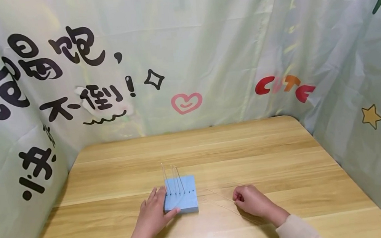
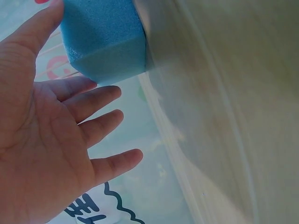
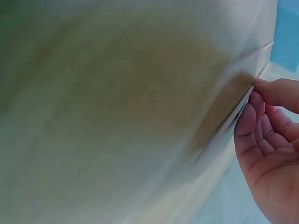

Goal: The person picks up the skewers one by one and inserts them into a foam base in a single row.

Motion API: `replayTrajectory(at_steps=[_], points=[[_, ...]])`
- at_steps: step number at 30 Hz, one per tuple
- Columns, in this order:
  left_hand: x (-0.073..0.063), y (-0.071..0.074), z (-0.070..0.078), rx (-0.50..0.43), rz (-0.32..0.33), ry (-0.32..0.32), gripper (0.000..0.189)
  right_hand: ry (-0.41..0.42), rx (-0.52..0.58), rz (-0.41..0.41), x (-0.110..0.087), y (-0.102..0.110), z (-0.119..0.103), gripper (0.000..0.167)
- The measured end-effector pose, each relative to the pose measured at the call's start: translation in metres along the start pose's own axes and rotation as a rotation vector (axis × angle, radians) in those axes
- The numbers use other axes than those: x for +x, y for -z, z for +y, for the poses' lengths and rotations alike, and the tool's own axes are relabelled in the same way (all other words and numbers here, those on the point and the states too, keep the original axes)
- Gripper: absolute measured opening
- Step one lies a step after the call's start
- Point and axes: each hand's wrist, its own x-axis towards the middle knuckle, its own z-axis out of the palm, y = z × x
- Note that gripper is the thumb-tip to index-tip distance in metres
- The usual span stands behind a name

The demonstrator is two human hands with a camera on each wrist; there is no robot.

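Note:
My left hand [image 1: 153, 218] rests against the left side of a blue foam block [image 1: 189, 201], its thumb along the front edge. In the left wrist view, the thumb and index finger touch the block [image 2: 110, 46], while the other fingers stretch out loosely. Several thin sticks [image 1: 180, 179] stand in the block's row of dark holes, some leaning slightly. To the right of the block, my right hand [image 1: 253, 203] is low over the table and pinches the end of a thin pale stick [image 1: 220, 195] between thumb and fingertip. Its other fingers are curled in.
Another thin stick [image 1: 228, 209] lies on the wooden table [image 1: 129, 159], near the right hand. A printed curtain [image 1: 218, 55] hangs behind the table and along both sides.

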Motion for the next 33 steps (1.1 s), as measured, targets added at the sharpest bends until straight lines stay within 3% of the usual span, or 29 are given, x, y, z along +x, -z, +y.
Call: replayTrajectory(at_steps=[8, 21, 26, 33], points=[[-0.001, -0.002, -0.001, -0.006, 0.000, 0.005, 0.086, 0.008, -0.060, 0.017, 0.002, -0.001, -0.004, 0.015], [-0.001, -0.001, -0.001, -0.005, 0.006, 0.001, 0.084, -0.008, -0.003, 0.106, 0.011, 0.017, -0.002, 0.011], [-0.001, -0.002, -0.001, -0.001, 0.008, 0.000, 0.084, -0.040, 0.062, 0.184, 0.021, 0.027, -0.010, 0.010], [-0.001, -0.002, -0.002, 0.006, 0.008, -0.004, 0.084, -0.060, 0.242, 0.341, 0.033, 0.035, -0.024, 0.010]])
